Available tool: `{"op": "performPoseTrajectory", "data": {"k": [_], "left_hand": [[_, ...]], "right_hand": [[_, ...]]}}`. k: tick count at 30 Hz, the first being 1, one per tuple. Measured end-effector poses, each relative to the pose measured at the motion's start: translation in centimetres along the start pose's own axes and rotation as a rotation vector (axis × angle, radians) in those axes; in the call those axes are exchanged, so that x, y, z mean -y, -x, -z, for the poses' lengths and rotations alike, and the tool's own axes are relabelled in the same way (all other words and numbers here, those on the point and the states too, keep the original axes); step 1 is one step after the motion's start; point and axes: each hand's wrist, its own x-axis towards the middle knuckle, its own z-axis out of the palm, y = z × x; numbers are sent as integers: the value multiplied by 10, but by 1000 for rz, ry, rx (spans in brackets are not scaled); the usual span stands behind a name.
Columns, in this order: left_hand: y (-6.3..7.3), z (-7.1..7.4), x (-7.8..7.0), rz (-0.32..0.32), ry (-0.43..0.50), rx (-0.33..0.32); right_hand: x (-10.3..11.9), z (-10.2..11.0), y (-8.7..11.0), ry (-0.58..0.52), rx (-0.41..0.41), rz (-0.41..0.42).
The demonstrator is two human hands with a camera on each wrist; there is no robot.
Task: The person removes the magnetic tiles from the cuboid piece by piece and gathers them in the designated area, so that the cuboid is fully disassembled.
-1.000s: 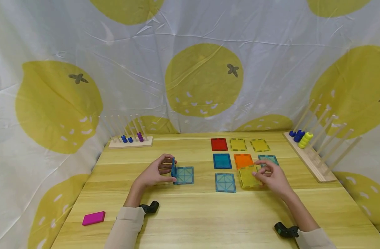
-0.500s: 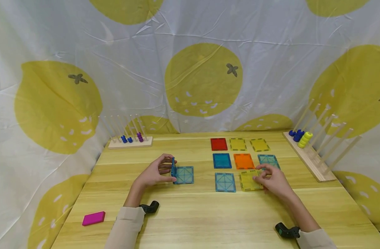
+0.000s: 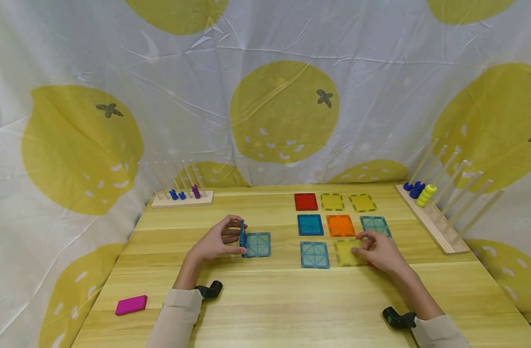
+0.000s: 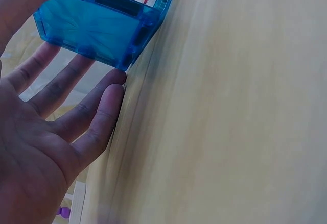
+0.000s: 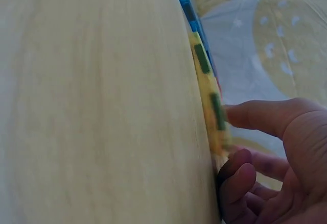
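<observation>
In the head view my left hand (image 3: 215, 241) holds a dark blue magnetic tile (image 3: 242, 236) upright at the left edge of a flat light blue tile (image 3: 258, 245). The left wrist view shows the thumb above that upright blue tile (image 4: 92, 22) and fingertips along its lower edge. My right hand (image 3: 380, 251) pinches the right side of a yellow magnetic tile (image 3: 347, 252), which lies flat on the table. Its thumb rests on the tile and the index finger is at the far right corner. In the right wrist view the yellow tile (image 5: 208, 91) appears edge-on, the thumb touching it.
Around the yellow tile lie light blue (image 3: 315, 254), orange (image 3: 340, 225), blue (image 3: 310, 224) and red (image 3: 306, 201) tiles, with several others. Wooden peg racks with beads stand at back left (image 3: 183, 199) and right (image 3: 439, 222). A magenta block (image 3: 131, 305) lies front left.
The yellow tile, tilted and overlapping the orange tile a second ago, has come down flat in front of it under the right hand. My left hand and its blue tile stay still.
</observation>
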Motion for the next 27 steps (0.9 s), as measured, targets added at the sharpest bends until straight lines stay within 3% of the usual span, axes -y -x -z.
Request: {"op": "performPoseTrajectory", "data": {"k": [10,17,27], "left_hand": [[-1,1,1,-3,-8,2],[-1,0,-1,3,-21,-11],[-1,0,1,-6,-24,-30]], "right_hand": [[4,2,0,-31,-25,8],[15,2,-7,-37,-81,144],[53,-14,-26,-117,3,279]]}}
